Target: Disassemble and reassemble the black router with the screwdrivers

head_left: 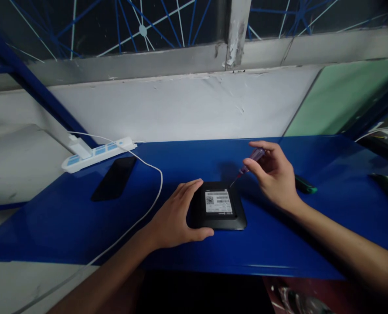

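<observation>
A flat black device (241, 214) lies on the blue table, with a white label (220, 203) bearing a QR code and printed lines facing up. My left hand (176, 216) grips its left side, fingers at the far edge and thumb along the near edge. Between the thumb and fingers of my right hand (275, 174) is a screwdriver (251, 160) with a clear purplish handle. It slants down to the left, and its thin tip is at the device's far right corner area, beside the label. Whether the tip sits in a screw is too small to tell.
On the blue table (194, 159), a black phone (114, 178) lies to the left, near a white power strip (107, 152) with a plugged-in charger (80, 147). A white cable (161, 181) curves toward the front. A dark green-ended object (307, 185) lies behind my right wrist.
</observation>
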The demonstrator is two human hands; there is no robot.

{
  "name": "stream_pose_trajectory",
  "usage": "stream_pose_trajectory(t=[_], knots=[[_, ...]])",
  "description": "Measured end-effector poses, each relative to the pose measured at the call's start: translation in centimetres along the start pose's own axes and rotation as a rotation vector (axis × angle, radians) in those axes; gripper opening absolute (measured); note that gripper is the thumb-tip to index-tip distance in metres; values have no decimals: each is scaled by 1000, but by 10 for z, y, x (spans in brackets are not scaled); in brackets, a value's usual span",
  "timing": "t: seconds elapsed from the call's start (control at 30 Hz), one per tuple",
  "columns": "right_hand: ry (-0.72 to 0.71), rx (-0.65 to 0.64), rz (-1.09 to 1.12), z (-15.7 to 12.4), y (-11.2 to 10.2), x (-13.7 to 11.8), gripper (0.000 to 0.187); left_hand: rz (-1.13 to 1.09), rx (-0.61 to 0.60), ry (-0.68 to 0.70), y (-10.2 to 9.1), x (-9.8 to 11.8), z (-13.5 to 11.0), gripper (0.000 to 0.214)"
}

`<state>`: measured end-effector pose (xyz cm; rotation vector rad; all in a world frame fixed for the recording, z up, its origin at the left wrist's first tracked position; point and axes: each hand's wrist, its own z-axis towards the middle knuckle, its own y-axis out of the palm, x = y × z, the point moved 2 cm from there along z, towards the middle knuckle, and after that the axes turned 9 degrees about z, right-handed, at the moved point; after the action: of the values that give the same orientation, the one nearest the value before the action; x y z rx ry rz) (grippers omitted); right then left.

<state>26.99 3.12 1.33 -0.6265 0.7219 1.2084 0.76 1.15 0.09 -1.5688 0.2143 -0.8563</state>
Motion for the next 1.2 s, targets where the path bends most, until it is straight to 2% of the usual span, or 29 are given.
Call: stream_pose_trajectory(t=[0.13,0.3,0.4,0.53,0.93,1.2], knots=[[14,18,17,1,-1,2,39,-34,22,-42,1,-2,0,105],[-57,102,52,2,-2,-3,43,6,48,-43,2,-1,3,102],[-30,53,50,0,0,-7,33,52,48,-57,3,0,4,102],[15,-8,74,-4,3,-8,33,70,76,-52,4,-1,3,96],[18,-32,109,-9,6,-7,33,69,71,-32,4,-2,4,97],[-17,-50,57,-10,8,-9,30,65,81,-28,4,-3,3,95]])
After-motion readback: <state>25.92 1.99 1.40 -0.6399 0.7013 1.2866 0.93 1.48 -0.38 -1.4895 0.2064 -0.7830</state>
